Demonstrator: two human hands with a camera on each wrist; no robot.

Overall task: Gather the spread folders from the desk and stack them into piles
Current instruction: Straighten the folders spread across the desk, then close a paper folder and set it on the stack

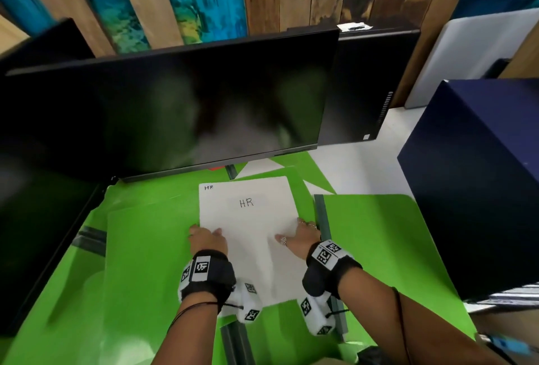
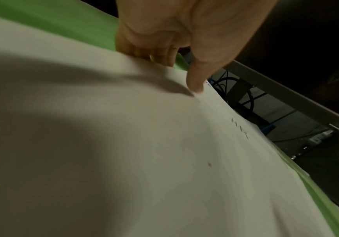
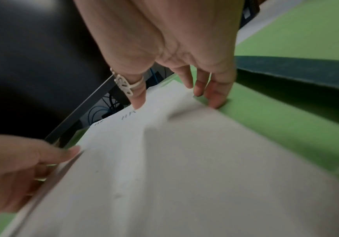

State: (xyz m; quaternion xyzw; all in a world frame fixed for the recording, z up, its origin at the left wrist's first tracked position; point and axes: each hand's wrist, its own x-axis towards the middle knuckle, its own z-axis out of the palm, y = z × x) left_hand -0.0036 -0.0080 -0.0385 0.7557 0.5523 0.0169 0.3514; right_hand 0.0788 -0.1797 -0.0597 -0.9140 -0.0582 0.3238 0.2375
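Note:
A white folder (image 1: 248,233) marked "HR" lies on top of several overlapping green folders (image 1: 145,253) in front of the monitor. My left hand (image 1: 205,235) grips its left edge, thumb on top and fingers curled under, which the left wrist view shows as left hand (image 2: 176,73) on the white folder (image 2: 164,144). My right hand (image 1: 297,233) holds the right edge, ringed thumb on top. In the right wrist view the right hand (image 3: 170,99) sets its fingertips (image 3: 215,102) against the folder (image 3: 164,160) edge, touching a green folder (image 3: 276,121).
A large dark monitor (image 1: 175,116) stands just behind the folders, with a black computer case (image 1: 358,87) to its right. A navy box (image 1: 481,175) rises at the right. A green folder with a dark spine (image 1: 379,248) lies right of the white one. Bare white desk (image 1: 364,166) shows behind it.

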